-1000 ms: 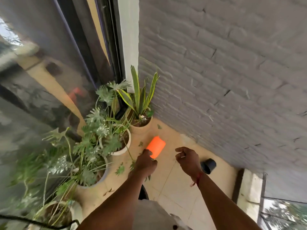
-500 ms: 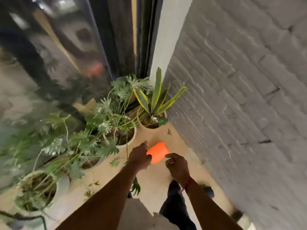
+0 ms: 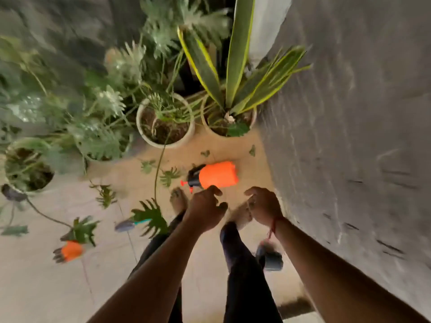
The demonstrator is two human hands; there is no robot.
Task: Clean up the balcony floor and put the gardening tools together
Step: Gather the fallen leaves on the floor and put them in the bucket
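Gathering the gardening tools appears to be the step in hand. The orange pump sprayer (image 3: 218,174) lies on its side on the tiled floor (image 3: 46,287), nozzle pointing left, near the grey brick wall (image 3: 349,159) and in front of the snake plant pot (image 3: 217,134). The left hand (image 3: 205,209) hovers just beside the sprayer, fingers loosely curled and holding nothing; whether a fingertip touches the tank cannot be told. The right hand (image 3: 264,205) is next to it, fingers likewise bent and empty. Next move, as judged: close one hand round the tank or its black head, then lift clear of the trailing stem (image 3: 158,169). Well apart to the left lie what looks like a hand trowel (image 3: 126,225) and an orange item, possibly a glove (image 3: 70,250). Fallen leaves (image 3: 168,177) lie on the floor, not yet cleared
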